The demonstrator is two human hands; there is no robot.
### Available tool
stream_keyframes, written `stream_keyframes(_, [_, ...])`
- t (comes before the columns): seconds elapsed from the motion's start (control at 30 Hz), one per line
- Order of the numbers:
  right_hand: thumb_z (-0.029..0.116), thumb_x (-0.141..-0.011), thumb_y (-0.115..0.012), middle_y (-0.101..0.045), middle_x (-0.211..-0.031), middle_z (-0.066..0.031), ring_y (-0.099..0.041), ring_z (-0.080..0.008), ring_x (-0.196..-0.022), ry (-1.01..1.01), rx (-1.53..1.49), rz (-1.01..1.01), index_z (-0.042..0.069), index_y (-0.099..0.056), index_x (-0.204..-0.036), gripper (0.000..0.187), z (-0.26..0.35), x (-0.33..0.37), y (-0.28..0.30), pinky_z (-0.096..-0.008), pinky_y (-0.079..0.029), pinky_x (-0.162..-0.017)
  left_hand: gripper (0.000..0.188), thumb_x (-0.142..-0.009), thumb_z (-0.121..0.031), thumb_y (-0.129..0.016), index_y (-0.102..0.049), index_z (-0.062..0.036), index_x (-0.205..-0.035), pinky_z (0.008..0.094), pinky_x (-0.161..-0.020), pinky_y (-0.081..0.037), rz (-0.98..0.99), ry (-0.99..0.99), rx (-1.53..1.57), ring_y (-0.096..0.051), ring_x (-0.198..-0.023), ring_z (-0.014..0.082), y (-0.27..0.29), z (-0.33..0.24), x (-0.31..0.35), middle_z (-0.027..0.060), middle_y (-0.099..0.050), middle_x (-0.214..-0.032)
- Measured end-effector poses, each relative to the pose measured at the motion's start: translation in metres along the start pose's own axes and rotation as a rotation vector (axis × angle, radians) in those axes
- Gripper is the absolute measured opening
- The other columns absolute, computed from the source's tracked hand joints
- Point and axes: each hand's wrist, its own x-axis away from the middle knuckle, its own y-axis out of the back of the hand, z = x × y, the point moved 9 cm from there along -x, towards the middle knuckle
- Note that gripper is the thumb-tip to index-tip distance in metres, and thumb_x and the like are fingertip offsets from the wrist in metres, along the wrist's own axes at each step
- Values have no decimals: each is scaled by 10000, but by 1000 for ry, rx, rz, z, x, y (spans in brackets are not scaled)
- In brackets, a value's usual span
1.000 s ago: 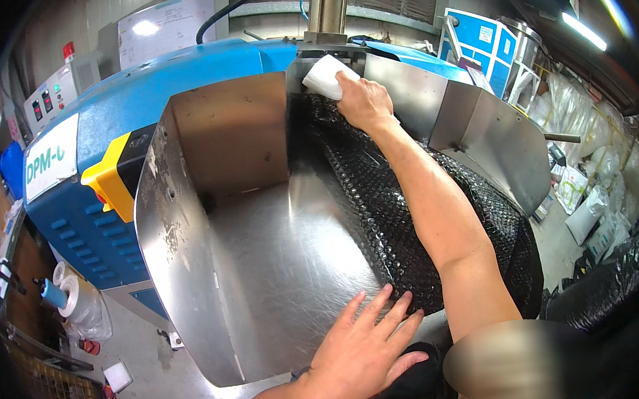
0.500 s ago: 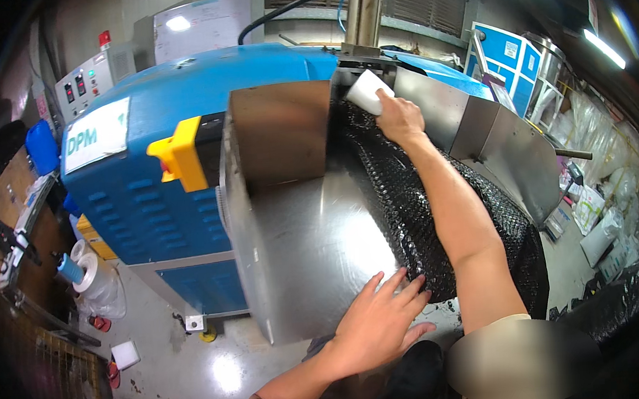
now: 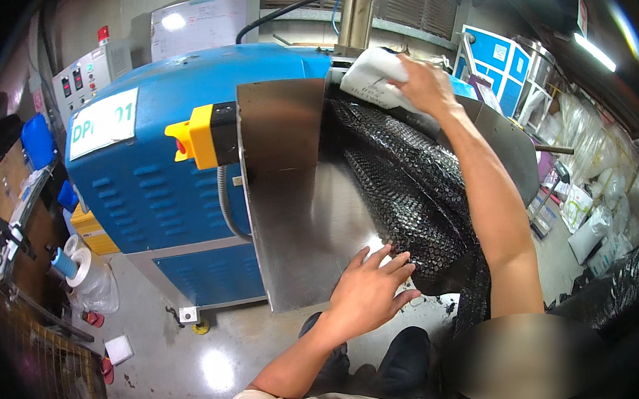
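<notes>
My right hand [image 3: 430, 84] grips a white, rounded plastic container [image 3: 376, 81] with dark marks on its side. It is held on its side over the inner end of the metal trough [image 3: 292, 238], at the top of the black bubble wrap [image 3: 408, 201]. The wrap runs down the trough and hangs over its near edge in folds. My left hand [image 3: 370, 288] lies palm down with fingers spread, at the trough's near edge beside the wrap. Its fingertips are at the wrap's left edge; whether they press on it I cannot tell.
A big blue machine [image 3: 162, 181] with a yellow switch box [image 3: 195, 138] stands left of the trough. A metal rod [image 3: 553, 147] juts out at the right. White rolls [image 3: 87, 267] stand on the floor at left; clear plastic bags [image 3: 589, 136] pile up at right.
My right hand has risen and turned the container, showing more of its marked side. The bubble wrap's folds have shifted and more of it shows. My left hand has moved slightly up and left.
</notes>
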Motion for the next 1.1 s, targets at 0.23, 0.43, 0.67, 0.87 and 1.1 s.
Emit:
stream_keyframes(0.23, [303,-909,-749,-762,-1056,-202,-721,-433,-1034,-117,-42,171,141,-646,-1247,388,-6,15,-104,-536,-557,-897,546,-1004,-498,-625,-649,-84,-1360,521,-1159,-405,73,-70,3,-503,-1412,345,-6,-10,-3,125,-602,-1474])
stream_keyframes(0.43, [231,-883,-742,-762,-1058,-199,-719,-425,-1059,-92,-85,141,140,-647,-1231,371,-14,-2,-113,-548,-559,-922,563,-1002,-510,-624,-646,-82,-1368,523,-1161,-403,117,-82,39,-503,-1411,350,-3,-8,-8,134,-594,-1480])
stream_keyframes(0.67, [300,-901,-743,-750,-1128,-202,-701,-416,-1118,-166,-97,189,187,-650,-1309,434,-9,3,-120,-537,-551,-962,566,-1038,-501,-588,-644,-59,-1386,527,-1172,-388,132,-81,61,-521,-1405,374,-1,-8,-10,169,-596,-1482])
stream_keyframes(0.87, [233,-890,-698,-749,-1152,-204,-697,-418,-1137,-171,-130,147,186,-669,-1300,414,-19,-4,-130,-529,-555,-973,536,-983,-507,-660,-662,-108,-1341,502,-1156,-410,88,-87,49,-536,-1388,332,2,-9,-11,123,-620,-1440])
stream_keyframes(1.1, [316,-903,-759,-747,-1174,-178,-683,-398,-1162,-161,-128,161,170,-653,-1309,444,-22,-11,-137,-530,-543,-981,526,-970,-504,-679,-675,-119,-1328,494,-1165,-399,98,-79,78,-537,-1394,322,2,-8,-11,112,-624,-1441])
